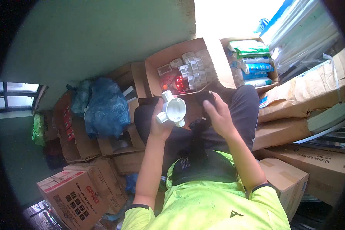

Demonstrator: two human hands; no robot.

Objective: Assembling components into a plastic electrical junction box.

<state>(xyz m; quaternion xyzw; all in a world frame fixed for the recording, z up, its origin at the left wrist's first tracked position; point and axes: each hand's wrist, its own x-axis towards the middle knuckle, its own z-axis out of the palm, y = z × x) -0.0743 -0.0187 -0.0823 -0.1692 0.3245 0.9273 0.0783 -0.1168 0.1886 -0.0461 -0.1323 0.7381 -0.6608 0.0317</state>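
A white round plastic junction box (176, 109) with several short pipe spouts is held up in front of my lap, its open face showing a hollow inside. The fingers of my left hand (160, 122) are wrapped round its left side. To the right of the box and apart from it is my right hand (220, 117), with thumb and fingers drawn together. A dark patch lies at those fingertips, and I cannot make out what they hold. Below the hands are my dark trousers (239, 113).
Ahead, an open carton (157, 61) holds small white boxes and a red item. Right of it, another carton (226, 76) contains green and blue packages. A blue plastic bag (107, 105) lies at left. Cardboard boxes (74, 195) and long cartons (291, 103) stand close on both sides.
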